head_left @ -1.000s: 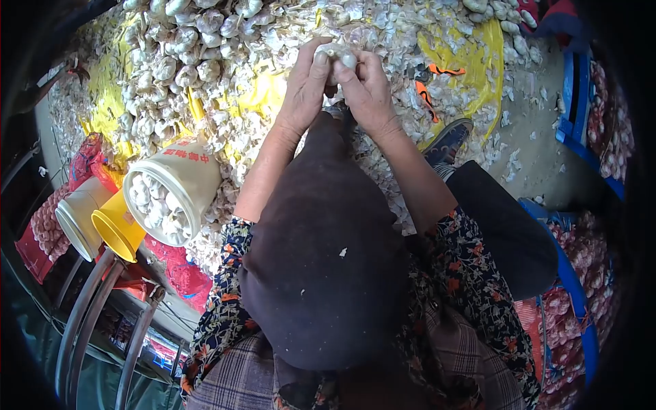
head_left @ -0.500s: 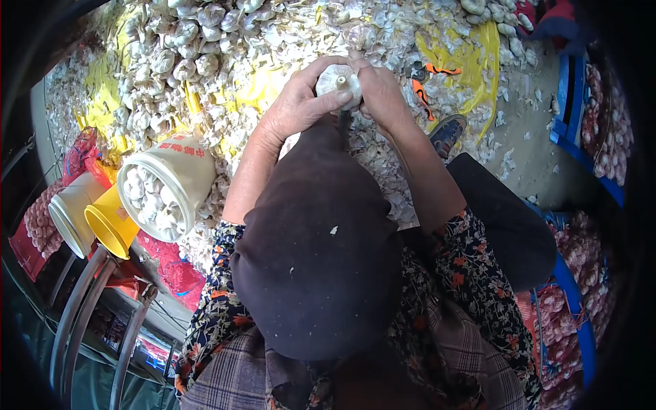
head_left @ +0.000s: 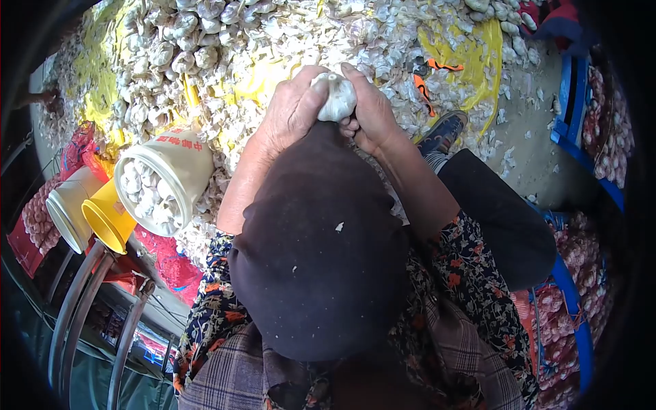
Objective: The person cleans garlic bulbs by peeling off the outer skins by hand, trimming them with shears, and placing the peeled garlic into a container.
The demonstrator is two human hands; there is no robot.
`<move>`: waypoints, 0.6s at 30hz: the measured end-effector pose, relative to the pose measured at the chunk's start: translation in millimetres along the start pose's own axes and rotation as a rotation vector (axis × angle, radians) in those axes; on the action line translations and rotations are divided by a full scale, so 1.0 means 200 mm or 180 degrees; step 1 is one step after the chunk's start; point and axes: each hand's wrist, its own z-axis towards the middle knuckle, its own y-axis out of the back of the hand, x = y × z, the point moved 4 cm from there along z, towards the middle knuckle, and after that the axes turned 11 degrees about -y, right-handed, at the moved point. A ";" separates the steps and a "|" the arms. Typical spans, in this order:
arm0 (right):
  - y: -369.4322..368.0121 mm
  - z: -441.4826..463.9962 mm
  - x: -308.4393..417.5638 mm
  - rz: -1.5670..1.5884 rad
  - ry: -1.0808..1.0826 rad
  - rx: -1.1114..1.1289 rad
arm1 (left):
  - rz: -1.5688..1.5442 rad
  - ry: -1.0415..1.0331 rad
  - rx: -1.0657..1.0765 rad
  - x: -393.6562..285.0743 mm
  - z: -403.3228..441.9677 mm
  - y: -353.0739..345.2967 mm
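A: Any readable text?

B: Only on the large white bucket [head_left: 195, 167], near the left edge of the littered surface [head_left: 526, 167]. One row of red Chinese characters on its outer wall. First looks like 中, next like 邮; rest too small to be sure.

A: Where's the garlic bulb [head_left: 337, 102], and which way does it point?

B: Up in both hands, over the far end of the dark cloth [head_left: 318, 253]. Stub end faces away from the person, tipped a bit up. Stub-to-base axis runs roughly far to near; body nearly round, so no strong long axis.

A: Hands?

B: Left hand [head_left: 292, 109] half closed, fingers and thumb curled on the bulb's left side. Right hand [head_left: 374, 113] curled about as much, has its right side, fingertips tucked in below. Can't tell what the palms hide.

A: Counts?

B: One bulb held. Two white buckets: the large one plus a smaller white bucket [head_left: 76, 193]. One yellow bucket [head_left: 117, 203] between them. One orange-handled tool [head_left: 422, 90], two handles, beside the left edge of the right-hand yellow sheet [head_left: 482, 72]. Bulbs in the large bucket and the garlic pile [head_left: 184, 41] at the surface's far-left corner: many, overlapping, can't count.
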 end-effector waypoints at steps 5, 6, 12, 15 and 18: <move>-0.03 -0.07 0.07 -0.1256 0.0975 0.0316 | -0.0522 -0.0298 -0.0614 0.05 0.02 0.01; 0.00 -0.05 0.06 -0.1261 0.0966 0.0308 | -0.0632 -0.0269 -0.0689 0.06 0.03 0.01; -0.04 -0.10 0.15 -0.2959 0.3243 -0.0723 | -0.2064 0.1073 -0.1541 0.09 0.09 0.01; -0.11 -0.09 0.15 -0.3234 0.3395 -0.0870 | -0.0360 0.0052 -0.1852 0.05 0.10 0.07; -0.19 -0.08 0.16 -0.3302 0.3327 -0.1012 | -0.0198 -0.0259 -0.2050 0.00 0.06 0.11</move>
